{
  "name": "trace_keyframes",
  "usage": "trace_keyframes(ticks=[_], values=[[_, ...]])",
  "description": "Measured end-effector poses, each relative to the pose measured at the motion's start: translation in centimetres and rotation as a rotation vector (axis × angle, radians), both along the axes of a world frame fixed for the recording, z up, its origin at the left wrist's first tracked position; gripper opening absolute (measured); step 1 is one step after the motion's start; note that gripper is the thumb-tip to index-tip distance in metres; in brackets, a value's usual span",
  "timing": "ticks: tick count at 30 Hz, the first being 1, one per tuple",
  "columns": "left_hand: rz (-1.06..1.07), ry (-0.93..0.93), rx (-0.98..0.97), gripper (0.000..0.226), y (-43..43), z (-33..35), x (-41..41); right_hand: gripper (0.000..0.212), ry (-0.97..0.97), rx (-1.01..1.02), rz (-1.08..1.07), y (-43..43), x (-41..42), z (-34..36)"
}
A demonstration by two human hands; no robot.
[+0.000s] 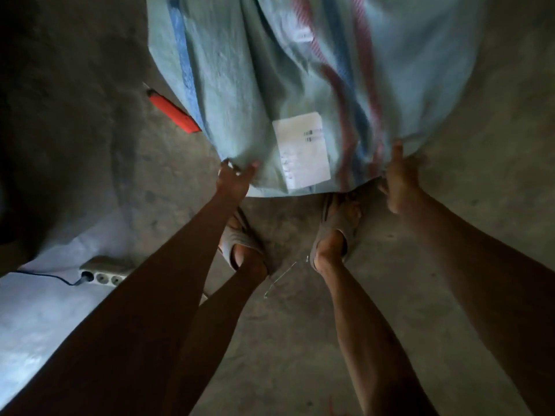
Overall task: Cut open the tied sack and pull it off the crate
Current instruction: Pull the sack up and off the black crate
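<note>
Seen from above, a person's left hand (235, 178) and right hand (398, 178) each grip the near edge of a pale blue striped sack (270, 85), apparently fingers closed on cloth, though blurred. A red utility knife (172, 111) lies on the concrete floor (420, 280) beside the sack.

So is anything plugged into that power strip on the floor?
Yes. One dark plug with a blue cord sits in the end socket of the power strip; two sockets beside it are empty.
</note>
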State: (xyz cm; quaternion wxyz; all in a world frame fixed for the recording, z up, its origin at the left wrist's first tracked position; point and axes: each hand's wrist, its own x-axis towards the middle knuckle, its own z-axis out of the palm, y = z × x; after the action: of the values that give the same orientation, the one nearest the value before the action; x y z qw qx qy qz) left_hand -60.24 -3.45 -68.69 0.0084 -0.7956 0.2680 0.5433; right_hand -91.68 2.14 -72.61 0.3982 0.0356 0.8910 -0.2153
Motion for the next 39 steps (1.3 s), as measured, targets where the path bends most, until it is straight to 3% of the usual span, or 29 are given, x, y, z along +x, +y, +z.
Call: trace_keyframes(ticks=[1,2,3,5,9,11,13,17,20,22,24,27,30,32,34,36,39], values=[[0.036,-0.015,-0.010,0.057,-0.4,-1.5,-0.3,0.136,0.058,-0.002,-0.055,-0.4,0.1,-2.0],[0.016,-0.066,-0.006,0.069,-0.9,-2.1,-0.8,0.135,0.110,-0.024,-0.064,-1.0,0.7,-2.3],[-0.016,-0.128,-0.012,0.079,-1.2,-2.9,-1.1,0.119,0.155,-0.051,-0.024,-1.5,1.4,-1.2],[-0.069,-0.210,0.006,0.075,-1.5,-4.2,-1.1,0.082,0.319,0.005,0.227,-2.7,2.7,2.0],[-0.212,-0.198,0.021,0.056,-1.0,-3.1,-1.6,0.057,0.587,0.158,0.727,-1.7,0.5,4.1],[-0.227,-0.185,0.005,0.053,-1.0,-0.5,-2.2,0.054,0.524,0.156,0.927,-1.7,-1.0,5.9],[-0.095,-0.151,0.024,0.046,-1.8,1.7,-2.6,0.055,0.485,0.065,1.064,-2.6,-1.8,8.6],[0.159,0.039,-0.157,0.024,-6.3,6.3,-5.8,0.055,0.582,-0.104,1.073,-8.5,-1.8,14.0],[0.221,0.181,-0.212,0.033,-11.3,6.7,-9.7,0.051,0.525,-0.165,1.051,-14.2,0.2,13.7],[0.131,0.192,-0.161,0.032,-12.9,5.3,-11.4,0.047,0.390,-0.108,1.091,-16.3,1.7,10.3],[-0.064,0.124,-0.080,0.045,-12.0,3.2,-11.7,0.052,0.302,-0.083,1.162,-15.3,2.6,7.5],[-0.295,-0.031,-0.094,0.040,-8.8,2.0,-10.7,0.054,0.228,-0.091,1.434,-10.3,1.5,4.3],[-0.530,-0.093,-0.169,0.033,-4.8,1.7,-8.6,0.055,0.160,-0.055,1.417,-5.7,-0.9,3.4],[-0.607,-0.222,-0.317,0.031,-1.3,0.9,-6.3,0.055,0.101,-0.058,1.291,-3.9,-3.0,4.0],[-0.531,-0.411,-0.386,0.029,1.6,0.4,-4.0,0.046,0.165,0.040,1.159,-3.0,-5.7,3.6],[-0.352,-0.477,-0.255,0.033,3.0,0.1,-3.2,0.033,0.261,0.137,1.040,-2.8,-7.7,3.5],[-0.152,-0.508,-0.042,0.057,3.7,-1.1,-3.4,0.036,0.242,0.125,0.741,-4.9,-10.3,3.1]])
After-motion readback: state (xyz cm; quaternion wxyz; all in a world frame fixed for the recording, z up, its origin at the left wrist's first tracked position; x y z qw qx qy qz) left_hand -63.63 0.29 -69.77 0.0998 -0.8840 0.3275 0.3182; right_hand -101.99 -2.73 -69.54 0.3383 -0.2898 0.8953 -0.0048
